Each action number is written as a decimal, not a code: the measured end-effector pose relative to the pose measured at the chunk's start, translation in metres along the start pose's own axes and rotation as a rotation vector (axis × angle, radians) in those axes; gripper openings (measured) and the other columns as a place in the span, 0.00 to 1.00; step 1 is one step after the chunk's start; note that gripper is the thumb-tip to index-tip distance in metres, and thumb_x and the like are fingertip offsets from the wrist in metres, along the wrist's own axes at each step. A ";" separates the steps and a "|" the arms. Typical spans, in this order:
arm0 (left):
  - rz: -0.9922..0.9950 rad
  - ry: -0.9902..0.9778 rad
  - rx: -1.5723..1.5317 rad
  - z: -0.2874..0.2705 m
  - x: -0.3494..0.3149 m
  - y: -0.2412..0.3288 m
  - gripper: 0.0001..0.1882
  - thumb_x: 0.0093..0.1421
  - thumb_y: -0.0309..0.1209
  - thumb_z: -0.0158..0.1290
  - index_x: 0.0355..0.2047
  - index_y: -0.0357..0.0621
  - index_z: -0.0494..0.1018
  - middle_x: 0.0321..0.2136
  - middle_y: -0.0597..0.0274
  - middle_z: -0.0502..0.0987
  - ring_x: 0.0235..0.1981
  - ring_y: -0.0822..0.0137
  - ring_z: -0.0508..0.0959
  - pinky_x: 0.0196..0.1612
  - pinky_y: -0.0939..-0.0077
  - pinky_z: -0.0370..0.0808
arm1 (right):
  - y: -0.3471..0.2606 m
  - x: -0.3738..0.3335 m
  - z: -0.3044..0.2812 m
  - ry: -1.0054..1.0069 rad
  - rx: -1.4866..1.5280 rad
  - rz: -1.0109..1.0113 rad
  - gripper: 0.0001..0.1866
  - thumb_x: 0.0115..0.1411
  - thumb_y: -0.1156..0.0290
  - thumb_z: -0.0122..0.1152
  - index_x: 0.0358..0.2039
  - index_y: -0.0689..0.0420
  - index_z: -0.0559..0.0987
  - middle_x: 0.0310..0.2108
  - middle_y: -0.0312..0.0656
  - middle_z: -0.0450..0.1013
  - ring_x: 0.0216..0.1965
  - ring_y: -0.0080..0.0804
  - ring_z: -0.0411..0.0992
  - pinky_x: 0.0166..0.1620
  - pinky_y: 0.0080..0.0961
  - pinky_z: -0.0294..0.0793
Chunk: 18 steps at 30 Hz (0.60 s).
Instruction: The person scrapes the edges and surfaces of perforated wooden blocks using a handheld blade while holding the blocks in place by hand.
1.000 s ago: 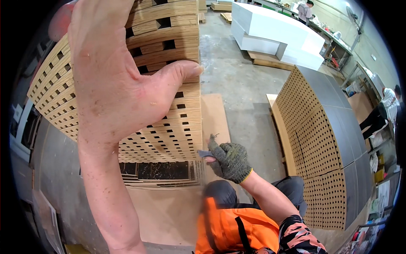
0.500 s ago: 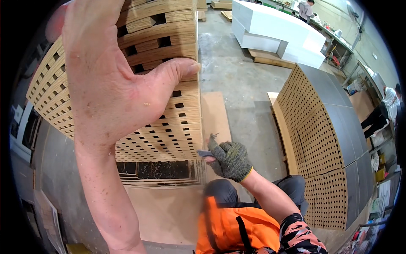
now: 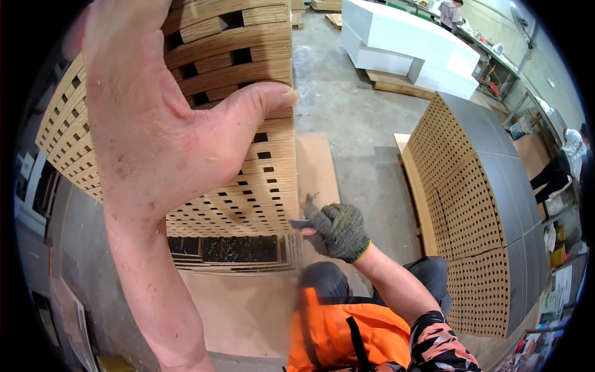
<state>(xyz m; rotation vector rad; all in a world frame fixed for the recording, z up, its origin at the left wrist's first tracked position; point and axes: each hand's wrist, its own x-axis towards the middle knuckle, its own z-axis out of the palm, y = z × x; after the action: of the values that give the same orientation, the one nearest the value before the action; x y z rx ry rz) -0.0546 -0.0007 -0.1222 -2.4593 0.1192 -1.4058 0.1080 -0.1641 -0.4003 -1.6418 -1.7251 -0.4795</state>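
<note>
One slotted stack [image 3: 276,146] stands behind the left hand [image 3: 164,124].

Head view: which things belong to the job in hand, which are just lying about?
Likely in the job:
slotted wood stack, partly hidden by the left hand
small grey piece, in the gloved right hand

Likely just about:
big white block
grey-topped slotted stack
</note>
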 end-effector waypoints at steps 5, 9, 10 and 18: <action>-0.006 -0.004 0.000 0.001 -0.001 0.000 0.36 0.46 0.36 0.76 0.55 0.43 0.76 0.48 0.62 0.81 0.47 0.64 0.80 0.54 0.70 0.75 | 0.005 0.002 0.000 0.000 -0.018 -0.034 0.28 0.64 0.50 0.63 0.60 0.53 0.76 0.17 0.36 0.67 0.17 0.39 0.69 0.22 0.39 0.65; -0.011 -0.013 0.002 -0.001 -0.002 0.000 0.35 0.47 0.36 0.76 0.55 0.43 0.76 0.48 0.62 0.81 0.47 0.64 0.80 0.54 0.70 0.76 | 0.010 0.007 -0.004 -0.019 -0.047 -0.080 0.31 0.62 0.50 0.66 0.61 0.51 0.76 0.16 0.35 0.66 0.17 0.37 0.68 0.22 0.38 0.63; -0.013 -0.015 0.003 -0.001 -0.002 0.000 0.35 0.47 0.36 0.76 0.55 0.43 0.76 0.48 0.62 0.81 0.47 0.64 0.80 0.54 0.70 0.76 | 0.011 0.009 -0.005 -0.040 -0.059 -0.082 0.31 0.62 0.49 0.66 0.61 0.51 0.76 0.16 0.35 0.66 0.16 0.37 0.68 0.22 0.38 0.63; -0.024 -0.026 0.007 -0.002 -0.003 0.000 0.35 0.47 0.36 0.76 0.55 0.43 0.76 0.47 0.62 0.82 0.46 0.64 0.80 0.53 0.71 0.76 | 0.011 0.015 -0.015 -0.058 -0.187 -0.156 0.31 0.60 0.46 0.66 0.57 0.53 0.78 0.15 0.34 0.65 0.16 0.35 0.68 0.22 0.37 0.62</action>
<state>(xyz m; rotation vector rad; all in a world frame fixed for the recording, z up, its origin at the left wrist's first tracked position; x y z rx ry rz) -0.0581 -0.0003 -0.1235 -2.4805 0.0796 -1.3813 0.1227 -0.1619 -0.3816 -1.6706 -1.9088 -0.6915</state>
